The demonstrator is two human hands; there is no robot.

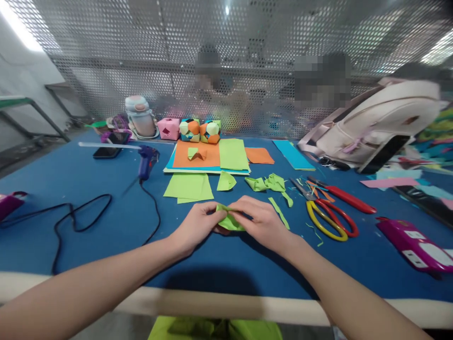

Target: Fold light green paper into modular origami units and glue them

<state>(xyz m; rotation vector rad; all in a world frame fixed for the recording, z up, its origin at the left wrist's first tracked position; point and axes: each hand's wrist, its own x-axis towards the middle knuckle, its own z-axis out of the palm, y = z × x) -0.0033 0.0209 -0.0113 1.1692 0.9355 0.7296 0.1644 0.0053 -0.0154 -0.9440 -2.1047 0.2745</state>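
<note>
Between both hands, low over the blue table, is a piece of lime-green paper (pixel 231 223), partly folded and partly covered by fingers. My left hand (pixel 201 223) pinches its left end between thumb and fingers. My right hand (pixel 264 219) has its fingertips pressed on the upper right part. Just beyond them lie flat green paper sheets (pixel 187 186), a small folded green piece (pixel 225 181) and crumpled green paper (pixel 271 182). A green paper strip (pixel 279 212) rests beside my right hand.
Scissors (pixel 327 219) with yellow and red handles and a red-handled tool (pixel 350 198) lie right, near a purple power strip (pixel 414 245). A blue glue gun (pixel 146 163) with its cord stands left. Paper stacks (pixel 233 155), folded paper balls (pixel 210 131) and a backpack (pixel 385 115) are farther back.
</note>
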